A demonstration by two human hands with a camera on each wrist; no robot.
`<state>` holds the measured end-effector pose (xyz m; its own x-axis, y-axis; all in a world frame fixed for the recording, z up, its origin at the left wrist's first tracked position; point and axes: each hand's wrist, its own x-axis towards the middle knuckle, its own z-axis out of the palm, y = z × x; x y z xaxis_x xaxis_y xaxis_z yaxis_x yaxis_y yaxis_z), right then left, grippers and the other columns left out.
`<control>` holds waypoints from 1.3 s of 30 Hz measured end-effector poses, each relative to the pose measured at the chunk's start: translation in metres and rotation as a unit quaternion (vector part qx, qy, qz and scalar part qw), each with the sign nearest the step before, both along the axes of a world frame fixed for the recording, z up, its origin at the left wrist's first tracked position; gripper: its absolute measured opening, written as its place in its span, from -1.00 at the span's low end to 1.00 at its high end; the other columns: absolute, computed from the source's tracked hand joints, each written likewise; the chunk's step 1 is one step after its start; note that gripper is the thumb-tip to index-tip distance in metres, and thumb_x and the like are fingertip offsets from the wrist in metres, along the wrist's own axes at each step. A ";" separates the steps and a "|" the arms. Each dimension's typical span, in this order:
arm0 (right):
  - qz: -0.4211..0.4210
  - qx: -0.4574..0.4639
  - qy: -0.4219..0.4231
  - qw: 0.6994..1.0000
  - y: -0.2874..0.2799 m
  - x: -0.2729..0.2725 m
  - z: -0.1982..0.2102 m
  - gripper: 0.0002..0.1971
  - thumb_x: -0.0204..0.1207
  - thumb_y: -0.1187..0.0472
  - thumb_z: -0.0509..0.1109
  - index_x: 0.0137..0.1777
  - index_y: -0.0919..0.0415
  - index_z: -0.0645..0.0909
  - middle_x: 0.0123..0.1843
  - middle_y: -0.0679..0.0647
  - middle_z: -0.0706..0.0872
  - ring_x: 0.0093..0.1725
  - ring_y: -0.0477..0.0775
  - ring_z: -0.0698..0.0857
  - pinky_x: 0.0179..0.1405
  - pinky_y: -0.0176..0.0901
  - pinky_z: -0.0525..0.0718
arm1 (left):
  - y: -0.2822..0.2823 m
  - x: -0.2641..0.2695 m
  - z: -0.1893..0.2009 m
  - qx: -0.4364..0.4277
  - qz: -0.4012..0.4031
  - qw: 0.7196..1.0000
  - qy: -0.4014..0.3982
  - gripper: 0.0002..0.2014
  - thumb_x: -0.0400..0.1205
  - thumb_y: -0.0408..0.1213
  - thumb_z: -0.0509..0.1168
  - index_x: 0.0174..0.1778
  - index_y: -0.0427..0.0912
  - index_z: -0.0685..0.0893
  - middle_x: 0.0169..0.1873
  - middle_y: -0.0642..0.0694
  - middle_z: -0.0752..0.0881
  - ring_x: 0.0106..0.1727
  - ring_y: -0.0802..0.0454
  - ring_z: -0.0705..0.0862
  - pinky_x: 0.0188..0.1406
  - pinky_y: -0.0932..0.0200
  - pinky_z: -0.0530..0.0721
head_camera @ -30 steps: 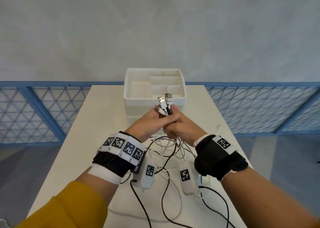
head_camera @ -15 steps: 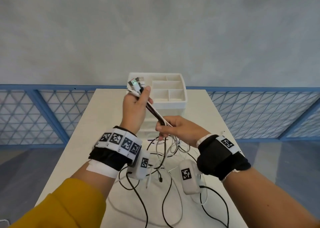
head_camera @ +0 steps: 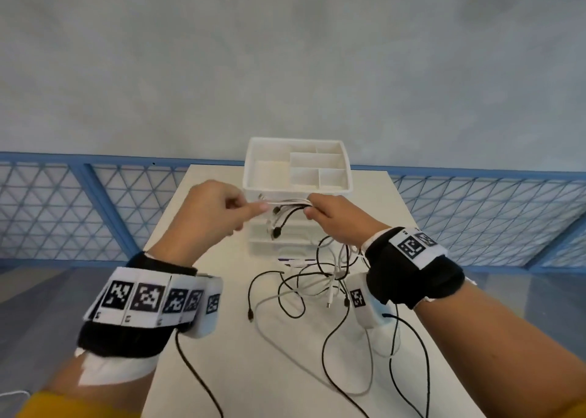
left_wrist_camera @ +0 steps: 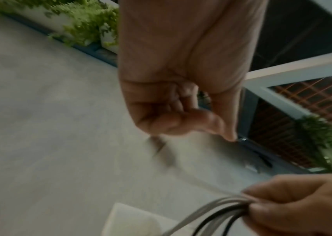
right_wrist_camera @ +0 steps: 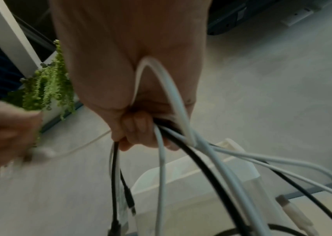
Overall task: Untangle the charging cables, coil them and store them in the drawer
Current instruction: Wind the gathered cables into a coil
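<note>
While loose black and white loops sprawl on the table [head_camera: 222, 370], the right hand [head_camera: 336, 219] clenches the charging cables [head_camera: 290, 206] (a mixed bundle) just before the drawer unit [head_camera: 298, 192]. One white strand runs to the left hand [head_camera: 215, 209], whose curled fingers pinch it.

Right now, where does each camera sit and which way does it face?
Head: worn on the head, facing down at table, drawer unit, cables; left hand and right hand show.
Left wrist: looks along the left hand's curled fingers.
Right wrist: looks along the right hand gripping cables.
Shared: all see the gripped cables.
</note>
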<state>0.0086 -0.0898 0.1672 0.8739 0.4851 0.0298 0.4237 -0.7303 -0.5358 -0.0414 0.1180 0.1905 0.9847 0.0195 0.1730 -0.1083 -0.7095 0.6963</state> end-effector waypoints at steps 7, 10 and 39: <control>0.082 -0.011 -0.053 0.995 0.014 -0.007 0.018 -0.81 0.64 0.20 0.17 -0.09 0.28 0.54 -0.28 0.05 0.62 -0.26 0.04 0.55 -0.28 -0.18 0.44 | -0.038 0.027 -0.013 0.101 -0.153 0.982 0.033 -0.81 0.51 -0.11 0.38 -0.01 -0.06 0.65 -0.12 -0.03 0.72 -0.15 0.26 0.69 -0.29 0.44 0.46; 0.084 0.034 -0.016 0.996 -0.002 -0.002 0.031 -0.89 0.56 0.22 0.32 -0.02 0.25 0.60 -0.27 0.02 0.65 -0.28 -0.04 0.60 -0.23 -0.23 0.54 | -0.037 0.032 -0.013 -0.024 -0.154 0.982 0.108 -0.76 0.58 -0.09 0.28 -0.39 -0.04 0.61 -0.62 0.08 0.62 -0.65 0.27 0.56 -0.61 0.35 0.46; -0.024 0.116 0.142 0.983 -0.062 0.017 0.024 -0.18 0.32 0.41 0.42 0.55 -0.01 0.17 0.49 0.09 0.44 0.53 0.00 0.37 0.47 -0.09 0.35 | -0.035 0.042 0.019 -0.305 -0.048 0.948 0.078 -0.67 0.61 -0.27 0.24 -0.50 -0.17 0.47 -0.78 0.11 0.25 -0.71 0.17 0.20 -0.71 0.31 0.23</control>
